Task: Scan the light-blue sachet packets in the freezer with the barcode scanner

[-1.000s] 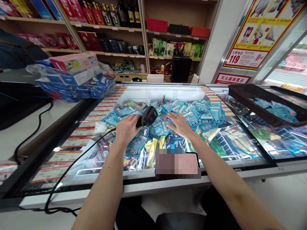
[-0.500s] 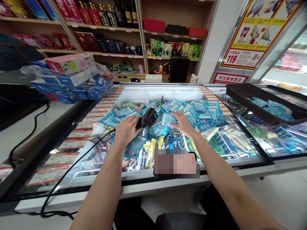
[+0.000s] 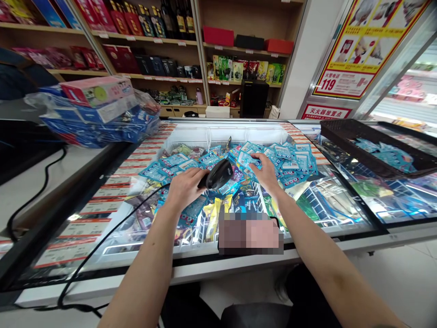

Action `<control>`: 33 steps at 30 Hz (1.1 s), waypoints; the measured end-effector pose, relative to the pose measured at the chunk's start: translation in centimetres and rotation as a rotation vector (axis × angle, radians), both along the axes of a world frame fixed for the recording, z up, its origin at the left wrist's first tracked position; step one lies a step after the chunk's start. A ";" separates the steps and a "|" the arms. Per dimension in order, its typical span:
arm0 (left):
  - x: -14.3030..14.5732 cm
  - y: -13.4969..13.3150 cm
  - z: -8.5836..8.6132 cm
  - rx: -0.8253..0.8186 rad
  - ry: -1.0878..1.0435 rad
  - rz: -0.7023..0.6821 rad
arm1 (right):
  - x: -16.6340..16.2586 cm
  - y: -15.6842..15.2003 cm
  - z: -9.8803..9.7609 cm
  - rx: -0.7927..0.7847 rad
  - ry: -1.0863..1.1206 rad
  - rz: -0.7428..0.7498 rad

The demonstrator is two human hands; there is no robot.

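My left hand [image 3: 187, 187] is closed round the handle of a black barcode scanner [image 3: 220, 174], its head pointing right and its cable trailing back to the left. At the right of the scanner, my right hand [image 3: 265, 174] pinches the edge of a small light-blue packet [image 3: 244, 159] between thumb and fingers. Many similar blue packets [image 3: 297, 166] lie in a loose heap on the freezer's glass top, around and beyond both hands. Below them, yellow packs [image 3: 217, 210] show in a white wire basket in the freezer.
A dark brown basket [image 3: 344, 143] with blue packets stands at the right. Plastic-wrapped boxes [image 3: 102, 111] are stacked at the left. A phone [image 3: 251, 234], partly blurred out, lies at the front edge. Shelves of goods [image 3: 146, 41] line the back.
My right hand has shifted slightly right and up, and the packet by its fingertips is now tilted farther back. The scanner head has moved a little right and down.
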State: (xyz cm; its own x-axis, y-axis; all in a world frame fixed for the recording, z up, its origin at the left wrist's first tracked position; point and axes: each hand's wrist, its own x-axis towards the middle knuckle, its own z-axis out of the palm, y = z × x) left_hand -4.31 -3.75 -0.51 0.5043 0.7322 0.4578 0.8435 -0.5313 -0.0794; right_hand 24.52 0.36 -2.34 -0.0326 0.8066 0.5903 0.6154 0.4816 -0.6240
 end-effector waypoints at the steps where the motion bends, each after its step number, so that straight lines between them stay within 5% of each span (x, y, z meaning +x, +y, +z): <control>1: 0.2 0.0 0.0 -0.007 0.012 -0.011 | 0.0 0.0 0.0 -0.004 0.028 0.000; 19: 0.6 -0.3 0.3 -0.022 0.024 -0.021 | 0.6 1.2 -1.0 -0.156 0.154 -0.001; 33: 0.7 -0.2 0.3 -0.046 0.062 0.004 | 0.8 1.5 -1.3 -0.096 0.205 0.007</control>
